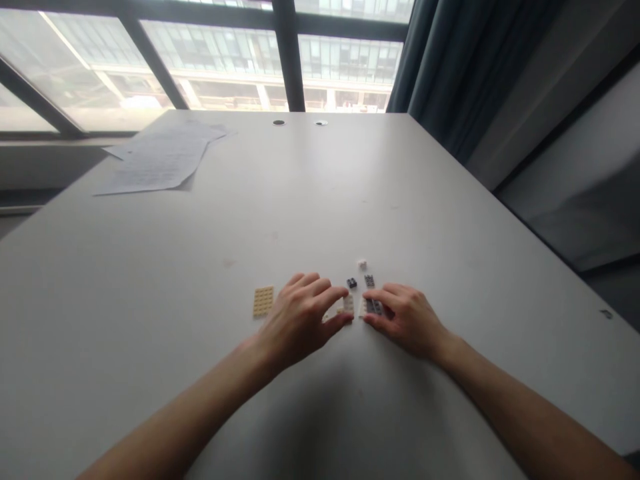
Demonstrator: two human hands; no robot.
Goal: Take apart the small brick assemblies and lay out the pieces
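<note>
Small building bricks lie on the white table near its front. My left hand point(307, 317) has its thumb and index finger around a small white brick point(349, 305), at its near and far ends. Close by on the right, my right hand point(406, 315) holds thumb and index finger against a white and dark grey piece point(371, 306). Just beyond the hands are a black brick point(352, 283), a grey studded piece point(369, 281) and a white brick point(362, 265). A tan studded plate point(263, 302) rests left of my left hand. Small pale pieces are partly hidden beneath my left fingers.
Printed papers point(160, 160) lie at the back left of the white table point(300, 200). Two round cable holes point(279, 123) are near the back edge. Beyond stands a window, with a dark curtain point(450, 73) on the right.
</note>
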